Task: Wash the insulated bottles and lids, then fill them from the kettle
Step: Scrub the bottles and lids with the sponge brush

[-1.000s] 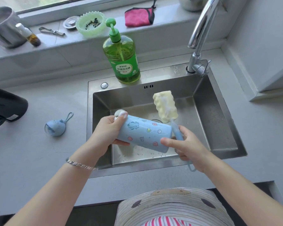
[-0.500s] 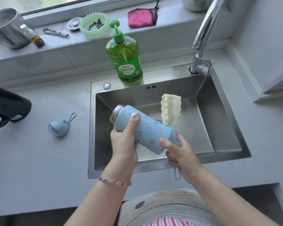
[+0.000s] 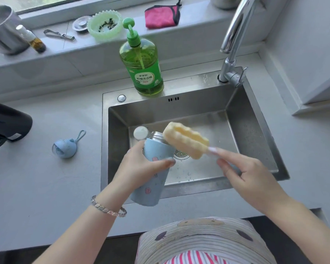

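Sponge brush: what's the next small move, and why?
Probably tip the sponge brush head-first and push it into the blue bottle. The left hand grips the bottle over the sink with its steel mouth open and facing up and away. The right hand pinches the brush handle, with the sponge lying right across that mouth, apparently not yet inside.

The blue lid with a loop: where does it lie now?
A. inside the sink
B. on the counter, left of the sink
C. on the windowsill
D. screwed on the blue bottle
B: the blue lid lies on the counter to the left of the sink, apart from the blue bottle that the left hand holds.
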Available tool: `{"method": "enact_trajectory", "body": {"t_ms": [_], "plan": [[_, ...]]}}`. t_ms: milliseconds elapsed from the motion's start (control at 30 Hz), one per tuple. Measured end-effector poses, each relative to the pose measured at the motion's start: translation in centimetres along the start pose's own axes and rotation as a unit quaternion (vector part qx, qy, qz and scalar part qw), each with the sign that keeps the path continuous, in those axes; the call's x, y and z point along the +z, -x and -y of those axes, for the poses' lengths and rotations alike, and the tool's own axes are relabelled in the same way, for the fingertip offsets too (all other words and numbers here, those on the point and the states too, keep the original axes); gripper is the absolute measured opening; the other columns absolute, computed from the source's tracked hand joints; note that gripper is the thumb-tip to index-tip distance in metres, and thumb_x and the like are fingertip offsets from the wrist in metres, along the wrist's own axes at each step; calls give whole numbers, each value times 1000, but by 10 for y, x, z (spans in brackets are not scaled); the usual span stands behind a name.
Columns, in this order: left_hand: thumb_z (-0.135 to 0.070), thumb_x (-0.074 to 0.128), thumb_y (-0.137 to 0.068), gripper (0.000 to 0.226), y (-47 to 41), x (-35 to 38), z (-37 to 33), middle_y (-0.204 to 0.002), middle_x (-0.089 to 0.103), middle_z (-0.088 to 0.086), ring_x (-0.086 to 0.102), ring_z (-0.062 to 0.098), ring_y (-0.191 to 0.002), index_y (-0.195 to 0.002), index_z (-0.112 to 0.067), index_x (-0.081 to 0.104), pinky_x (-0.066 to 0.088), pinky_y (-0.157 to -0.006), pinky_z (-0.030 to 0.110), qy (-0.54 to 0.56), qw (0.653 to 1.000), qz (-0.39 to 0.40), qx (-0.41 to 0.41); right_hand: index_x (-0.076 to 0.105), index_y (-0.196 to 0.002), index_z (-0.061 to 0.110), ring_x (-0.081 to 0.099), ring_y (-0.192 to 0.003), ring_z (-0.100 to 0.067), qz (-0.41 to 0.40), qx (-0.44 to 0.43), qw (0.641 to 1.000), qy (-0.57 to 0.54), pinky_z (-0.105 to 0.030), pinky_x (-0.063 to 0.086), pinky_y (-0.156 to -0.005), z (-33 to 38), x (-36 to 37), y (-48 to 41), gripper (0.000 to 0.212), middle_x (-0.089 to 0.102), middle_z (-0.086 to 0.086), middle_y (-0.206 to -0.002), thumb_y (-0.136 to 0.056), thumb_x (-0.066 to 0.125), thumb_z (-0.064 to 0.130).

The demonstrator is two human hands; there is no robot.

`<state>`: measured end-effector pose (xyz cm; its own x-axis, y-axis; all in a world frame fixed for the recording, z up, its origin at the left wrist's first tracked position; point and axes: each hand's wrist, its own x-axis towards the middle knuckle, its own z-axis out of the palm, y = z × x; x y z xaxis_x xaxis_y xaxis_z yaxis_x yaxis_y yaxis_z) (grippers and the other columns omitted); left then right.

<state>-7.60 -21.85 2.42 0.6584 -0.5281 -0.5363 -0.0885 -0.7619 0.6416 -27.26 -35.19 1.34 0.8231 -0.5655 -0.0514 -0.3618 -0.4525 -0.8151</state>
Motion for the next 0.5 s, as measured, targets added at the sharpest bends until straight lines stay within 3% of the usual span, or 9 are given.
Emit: {"method": "enact_trajectory", "body": {"t_ms": [133,200,267,333,500], "plan": [[-51,78,-55,48,13,9,-7,-82,65,-15,63,1,-73,-93,-38,53,53,-67,27,-51,998,42,22,44,-126,43,39,-51,-5,-18,-49,993,110,-16,29,-43,9,18,-5,38,37,22,-57,-89,36,36],[-48,78,-58,46,16,9,-10,-81,64,-18,61,-2,-72,-95,-38,52,50,-64,24,-75,996,37,30,43,-126,40,40,-45,-15,-19,-61,988,142,-23,30,-38,12,19,-7,38,35,15,-59,-90,36,32],[-49,78,-58,44,13,4,-9,-84,63,-15,61,0,-73,-93,-39,52,47,-61,24,-78,997,16,21,44,-125,38,38,-41,-17,-20,-76,983,167,-19,24,-37,9,15,-4,37,32,14,-60,-89,37,30],[-51,77,-57,42,11,0,-8,-89,64,-10,61,2,-73,-89,-39,52,45,-59,25,-79,997,-1,11,43,-126,38,40,-39,-18,-16,-71,981,181,-19,25,-37,7,13,0,38,35,11,-58,-90,37,30],[-48,77,-58,44,19,10,-12,-80,61,-18,61,1,-75,-94,-36,55,54,-68,30,-123,991,20,54,43,-126,40,44,-40,-22,-11,-51,978,200,-26,31,-34,9,15,0,39,44,6,-56,-89,36,31]]}}
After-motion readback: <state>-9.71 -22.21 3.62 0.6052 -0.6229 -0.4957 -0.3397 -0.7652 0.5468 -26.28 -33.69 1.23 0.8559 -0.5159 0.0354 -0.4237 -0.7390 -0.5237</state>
